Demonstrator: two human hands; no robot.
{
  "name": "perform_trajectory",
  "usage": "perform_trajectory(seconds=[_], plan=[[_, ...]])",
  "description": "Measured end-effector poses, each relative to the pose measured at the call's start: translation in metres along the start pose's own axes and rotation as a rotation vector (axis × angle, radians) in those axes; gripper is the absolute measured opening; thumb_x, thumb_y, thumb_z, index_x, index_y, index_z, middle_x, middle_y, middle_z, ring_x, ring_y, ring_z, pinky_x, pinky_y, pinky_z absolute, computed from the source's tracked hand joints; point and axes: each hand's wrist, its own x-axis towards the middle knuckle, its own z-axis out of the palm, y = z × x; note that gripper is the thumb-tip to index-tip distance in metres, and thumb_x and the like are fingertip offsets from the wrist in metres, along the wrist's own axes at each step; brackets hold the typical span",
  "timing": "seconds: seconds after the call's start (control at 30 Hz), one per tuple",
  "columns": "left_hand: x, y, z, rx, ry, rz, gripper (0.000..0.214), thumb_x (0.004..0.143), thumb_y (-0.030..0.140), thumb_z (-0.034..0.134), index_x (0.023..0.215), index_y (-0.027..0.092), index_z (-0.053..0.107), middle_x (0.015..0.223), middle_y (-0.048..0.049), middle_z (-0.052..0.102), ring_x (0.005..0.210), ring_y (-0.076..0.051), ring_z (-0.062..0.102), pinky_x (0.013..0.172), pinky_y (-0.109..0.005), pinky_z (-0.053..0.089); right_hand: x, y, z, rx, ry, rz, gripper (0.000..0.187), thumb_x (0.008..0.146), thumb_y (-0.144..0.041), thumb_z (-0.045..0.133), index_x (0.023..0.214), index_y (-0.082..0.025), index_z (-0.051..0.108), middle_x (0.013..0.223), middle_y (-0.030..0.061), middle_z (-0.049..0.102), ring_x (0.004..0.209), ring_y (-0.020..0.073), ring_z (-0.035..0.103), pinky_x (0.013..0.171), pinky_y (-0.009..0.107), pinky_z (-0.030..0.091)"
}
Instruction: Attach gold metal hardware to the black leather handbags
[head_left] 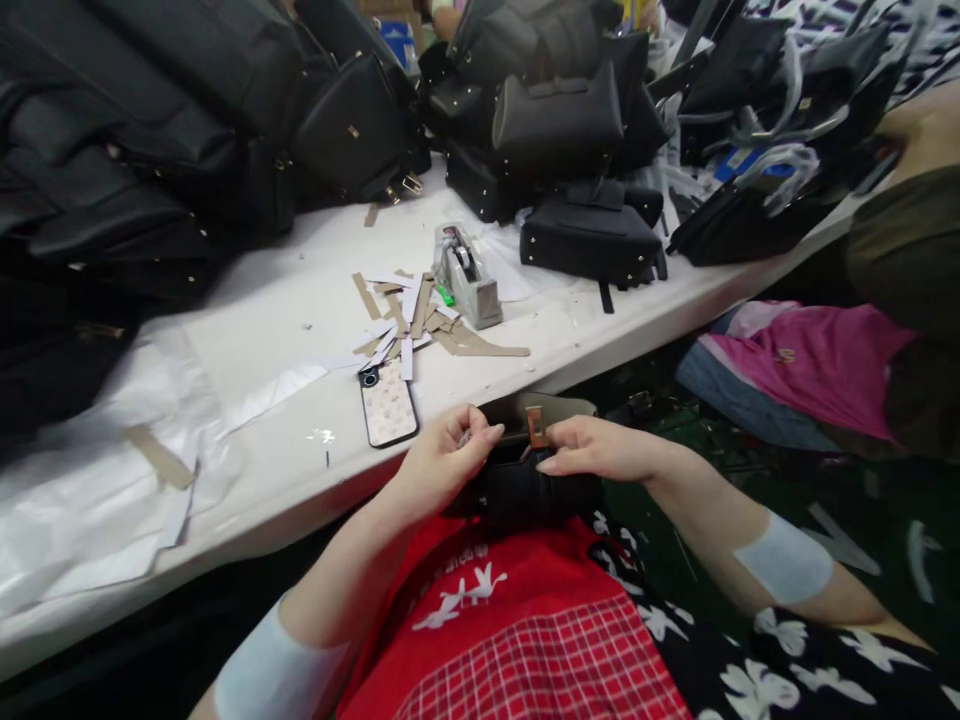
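On the lap, against the table's edge, rests a small black bag (536, 492) with its mouth facing up and a pale lining flap (574, 407) behind. My left hand (454, 450) is closed in a pinch at the bag's left rim; the fingertips partly hide what lies between them. My right hand (600, 447) grips the right side of the rim, thumb in front and fingers behind. Beside its fingertips a copper-coloured metal clasp (535, 427) stands upright at the opening. The inside of the bag is mostly hidden.
A phone (389, 405), loose card strips (409, 310) and a tape dispenser (466, 275) lie on the white table (270, 290). Black bags (592, 235) are heaped along the back and left. Plastic wrap (97, 480) covers the near left. Another person (817, 370) sits at right.
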Motion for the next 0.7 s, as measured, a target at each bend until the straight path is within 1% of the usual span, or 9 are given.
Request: perform_trajectory(seconds=[0.07, 0.13, 0.23, 0.33, 0.47, 0.57, 0.7], plan=[[0.008, -0.017, -0.008, -0.044, 0.037, -0.021, 0.038, 0.082, 0.044, 0.064, 0.07, 0.019, 0.037, 0.054, 0.009, 0.036, 0.046, -0.004, 0.026, 0.045, -0.018, 0.018, 0.015, 0.007, 0.007, -0.011, 0.042, -0.041, 0.037, 0.077, -0.041, 0.069, 0.101, -0.013, 0.069, 0.096, 0.003, 0.069, 0.086, 0.0177, 0.063, 0.084, 0.03, 0.047], [0.013, -0.03, -0.013, -0.088, 0.045, -0.035, 0.039, 0.081, 0.043, 0.066, 0.071, 0.019, 0.036, 0.055, 0.0088, 0.037, 0.047, -0.004, 0.028, 0.046, -0.018, 0.019, 0.023, 0.013, 0.011, -0.006, 0.115, -0.055, 0.037, 0.079, -0.044, 0.066, 0.098, -0.013, 0.07, 0.096, 0.0046, 0.07, 0.088, 0.02, 0.064, 0.086, 0.033, 0.047], [0.019, -0.037, -0.016, -0.143, 0.013, -0.075, 0.037, 0.08, 0.043, 0.068, 0.077, 0.02, 0.039, 0.057, 0.0093, 0.037, 0.048, -0.004, 0.028, 0.046, -0.018, 0.019, 0.026, 0.02, 0.011, 0.028, 0.16, -0.07, 0.038, 0.08, -0.048, 0.063, 0.093, -0.013, 0.071, 0.091, 0.0055, 0.071, 0.089, 0.0219, 0.064, 0.089, 0.037, 0.046], [0.024, -0.035, -0.016, -0.13, -0.014, -0.114, 0.035, 0.079, 0.045, 0.068, 0.084, 0.019, 0.045, 0.057, 0.0094, 0.038, 0.047, -0.005, 0.028, 0.046, -0.019, 0.019, 0.025, 0.023, 0.006, 0.048, 0.142, -0.062, 0.039, 0.081, -0.051, 0.062, 0.087, -0.013, 0.07, 0.088, 0.0048, 0.07, 0.087, 0.0217, 0.063, 0.088, 0.037, 0.046], [0.032, -0.027, -0.01, -0.029, -0.032, -0.121, 0.037, 0.08, 0.049, 0.064, 0.096, 0.016, 0.057, 0.058, 0.0074, 0.042, 0.05, -0.006, 0.033, 0.049, -0.02, 0.024, 0.025, 0.024, 0.002, 0.029, 0.143, -0.09, 0.042, 0.084, -0.054, 0.059, 0.083, -0.013, 0.068, 0.086, 0.0034, 0.068, 0.085, 0.0203, 0.061, 0.084, 0.034, 0.046], [0.036, -0.023, -0.006, 0.035, -0.027, -0.097, 0.034, 0.083, 0.047, 0.06, 0.094, 0.015, 0.06, 0.058, 0.0068, 0.043, 0.052, -0.007, 0.036, 0.051, -0.021, 0.028, 0.026, 0.024, 0.001, 0.002, 0.155, -0.105, 0.044, 0.085, -0.055, 0.057, 0.085, -0.013, 0.068, 0.084, 0.0033, 0.067, 0.081, 0.0185, 0.06, 0.079, 0.031, 0.046], [0.042, -0.02, -0.002, 0.132, 0.066, -0.013, 0.027, 0.084, 0.042, 0.06, 0.086, 0.015, 0.062, 0.065, 0.0036, 0.052, 0.058, -0.008, 0.042, 0.056, -0.021, 0.033, 0.027, 0.022, 0.002, 0.014, 0.21, -0.122, 0.044, 0.084, -0.055, 0.059, 0.086, -0.012, 0.068, 0.079, 0.003, 0.064, 0.072, 0.0158, 0.056, 0.068, 0.027, 0.045]])
